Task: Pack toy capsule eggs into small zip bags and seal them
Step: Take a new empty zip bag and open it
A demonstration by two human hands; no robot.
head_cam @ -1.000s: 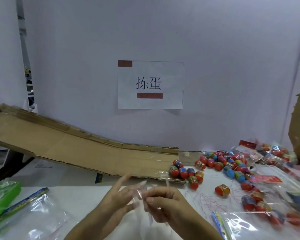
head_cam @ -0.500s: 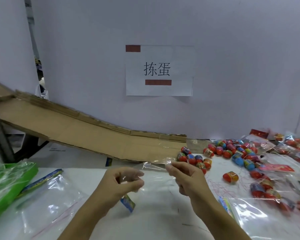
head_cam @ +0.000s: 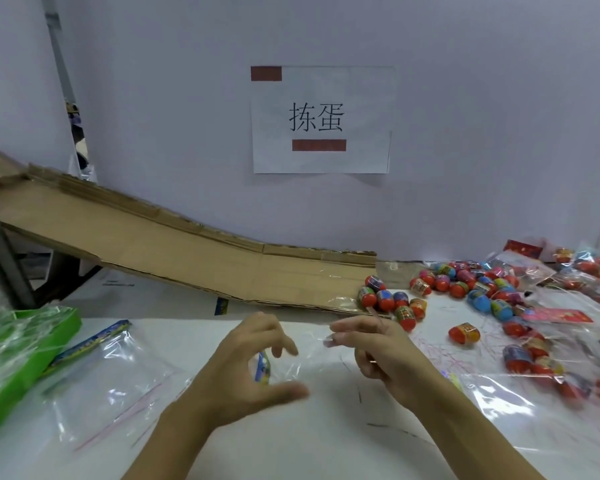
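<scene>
A long brown cardboard ramp (head_cam: 187, 258) slopes down to the white table (head_cam: 309, 445), with loose red and blue capsule eggs (head_cam: 392, 303) at its foot. Sealed clear bags of eggs (head_cam: 548, 368) lie right; a green tray (head_cam: 18, 355) left holds plastic. The left hand (head_cam: 253, 372) is spread wide; the right hand (head_cam: 378, 355) pinches a thin clear empty zip bag (head_cam: 309, 351) by its top edge.
</scene>
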